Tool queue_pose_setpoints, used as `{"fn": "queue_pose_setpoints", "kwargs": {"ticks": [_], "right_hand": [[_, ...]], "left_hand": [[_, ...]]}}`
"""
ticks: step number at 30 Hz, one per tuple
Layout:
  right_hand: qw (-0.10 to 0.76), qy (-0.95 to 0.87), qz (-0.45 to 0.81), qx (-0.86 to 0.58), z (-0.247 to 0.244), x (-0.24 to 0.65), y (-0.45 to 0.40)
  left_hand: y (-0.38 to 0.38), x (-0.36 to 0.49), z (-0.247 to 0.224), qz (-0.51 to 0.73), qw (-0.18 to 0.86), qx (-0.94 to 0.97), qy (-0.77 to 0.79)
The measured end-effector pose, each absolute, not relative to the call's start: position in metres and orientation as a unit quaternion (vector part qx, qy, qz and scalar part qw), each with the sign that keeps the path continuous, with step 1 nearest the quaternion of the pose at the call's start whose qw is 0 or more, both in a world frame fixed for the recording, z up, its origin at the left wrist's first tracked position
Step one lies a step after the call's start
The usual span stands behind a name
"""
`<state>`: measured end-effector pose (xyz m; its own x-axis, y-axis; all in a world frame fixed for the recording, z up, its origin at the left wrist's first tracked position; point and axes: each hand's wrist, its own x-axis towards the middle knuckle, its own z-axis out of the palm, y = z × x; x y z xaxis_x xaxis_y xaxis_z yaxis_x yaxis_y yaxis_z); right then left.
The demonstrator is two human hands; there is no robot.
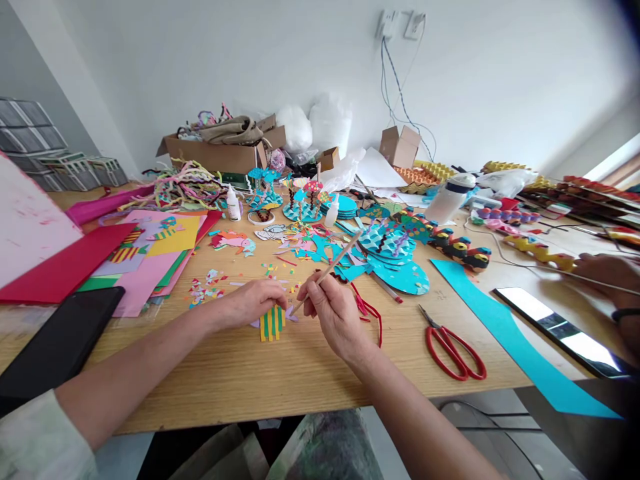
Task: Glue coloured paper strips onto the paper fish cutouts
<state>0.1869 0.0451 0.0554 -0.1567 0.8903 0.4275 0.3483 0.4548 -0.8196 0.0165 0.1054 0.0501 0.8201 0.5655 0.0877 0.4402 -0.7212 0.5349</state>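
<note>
A thin wooden stick (340, 256) is gripped in my right hand (333, 307), slanting up and to the right. Its lower tip points down beside a small paper cutout (273, 325) with yellow and green stripes and light purple ends. The cutout lies flat near the table's front edge. My left hand (257, 298) bends over its upper edge with closed fingers touching it; the fingertips are partly hidden. Tiny coloured paper scraps (280, 270) are scattered just beyond both hands.
Red-handled scissors (455, 350) and a blue paper strip (505, 320) lie on the right, near another person's hand (610, 273). A black phone (60, 333) and coloured paper sheets (143, 280) are on the left. Glue bottles (233, 203) and blue paper crafts (390, 247) stand farther back.
</note>
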Motion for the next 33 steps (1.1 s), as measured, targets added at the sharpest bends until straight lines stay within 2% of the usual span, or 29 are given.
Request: {"fn": "queue_pose_setpoints", "kwargs": {"ticks": [4,33], "right_hand": [[0.496,-0.702,0.266,-0.437,0.046,0.185,0.043],[0.442,-0.760,0.261,-0.398,0.037,0.180,0.045]], "left_hand": [[0.109,0.018,0.043,0.141,0.236,0.924,0.266],[0.112,0.014,0.027,0.200,0.210,0.932,0.217]]}}
